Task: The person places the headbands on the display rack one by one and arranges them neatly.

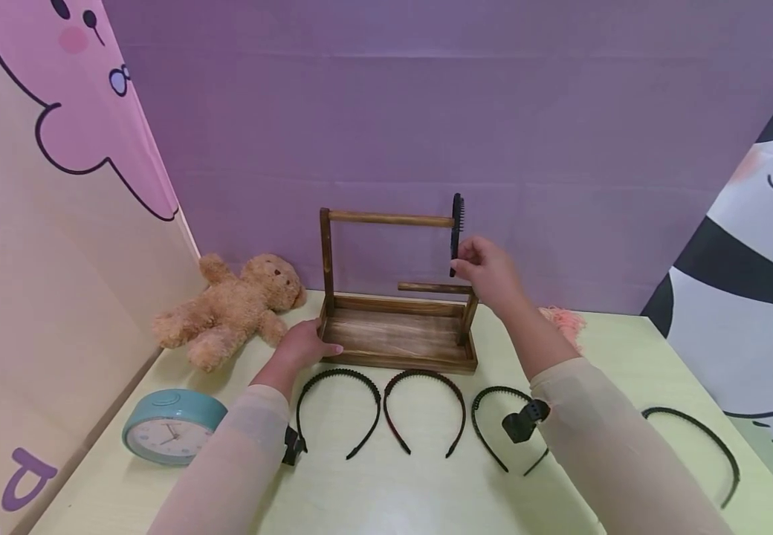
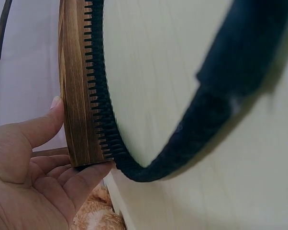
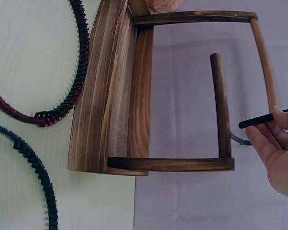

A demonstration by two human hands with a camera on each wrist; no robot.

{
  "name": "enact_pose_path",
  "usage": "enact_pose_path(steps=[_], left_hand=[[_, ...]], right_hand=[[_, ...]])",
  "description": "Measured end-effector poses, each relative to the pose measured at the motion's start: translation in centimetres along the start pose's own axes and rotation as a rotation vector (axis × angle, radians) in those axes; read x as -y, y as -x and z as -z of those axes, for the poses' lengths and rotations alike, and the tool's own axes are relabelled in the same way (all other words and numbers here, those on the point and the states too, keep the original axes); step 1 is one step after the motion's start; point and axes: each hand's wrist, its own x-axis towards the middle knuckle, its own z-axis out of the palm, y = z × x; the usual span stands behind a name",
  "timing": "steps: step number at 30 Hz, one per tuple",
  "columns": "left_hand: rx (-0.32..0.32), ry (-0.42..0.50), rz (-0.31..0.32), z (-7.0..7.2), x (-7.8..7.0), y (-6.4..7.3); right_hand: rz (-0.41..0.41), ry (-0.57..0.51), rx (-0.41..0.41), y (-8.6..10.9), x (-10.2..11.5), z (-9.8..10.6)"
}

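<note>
"Where do we have the black toothed headband (image 1: 456, 230)?"

"In our right hand (image 1: 492, 275), upright and edge-on at the free end of the upper rod (image 1: 386, 218) on the wooden rack (image 1: 327, 253). Thumb and fingertips pinch its lower end; we can't tell whether the rod passes inside its loop."

"How should it handle?"

"We'd judge it light, springy plastic: firm along the band, though its arms would likely flex, and hard spreading might snap it. The smooth tip could twist in our pinch, and the teeth might catch on the wood. Holding an arm near its tip, clear of the teeth, seems right."

"And our left hand (image 1: 302, 344)?"

"It grips the near left corner of the tray (image 1: 400, 361), thumb against the front board (image 2: 77, 86), fingers about the end. We'd guess the rack is rigid but light, so worth steadying there."
</note>
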Motion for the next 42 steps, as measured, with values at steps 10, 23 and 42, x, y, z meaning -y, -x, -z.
enact_pose_path(steps=[10, 23, 42], left_hand=[[-0.003, -0.010, 0.013, 0.1, -0.3, 0.1], [-0.014, -0.003, -0.006, 0.0, -0.5, 0.1], [-0.021, -0.003, -0.017, -0.4, -0.7, 0.0]], right_hand=[[-0.008, -0.022, 0.048, -1.0, 1.3, -3.0], [0.077, -0.033, 0.079, -1.8, 3.6, -6.8], [0.102, -0.051, 0.110, -2.2, 5.7, -11.4]])
